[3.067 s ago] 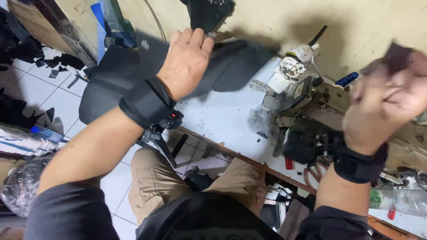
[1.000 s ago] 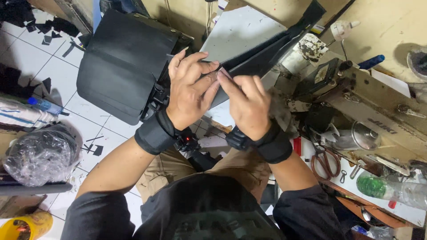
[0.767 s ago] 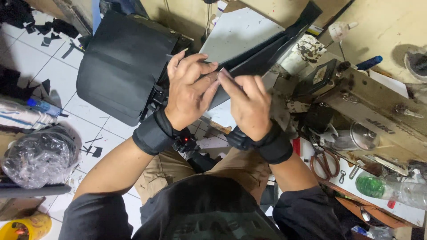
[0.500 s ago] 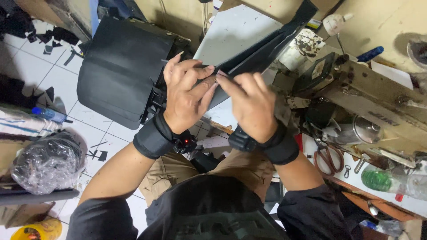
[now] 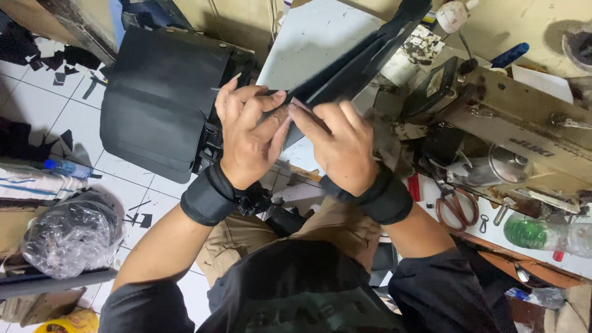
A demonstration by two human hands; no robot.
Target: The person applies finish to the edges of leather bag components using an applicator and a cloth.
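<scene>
Far left, a clear plastic bag (image 5: pixel 71 237) lies on the tiled floor (image 5: pixel 37 105). A stack of black fabric panels (image 5: pixel 160 102) hangs over the counter's (image 5: pixel 320 43) left edge. The left hand (image 5: pixel 250 135) is closed, pinching the near end of a long black fabric strip (image 5: pixel 361 61). The right hand (image 5: pixel 336 145), touching the left, pinches the same end with its fingertips. The strip runs far and right across the counter. Right of it stands a sewing machine (image 5: pixel 524 129), with red-handled scissors (image 5: pixel 455 206) near it.
</scene>
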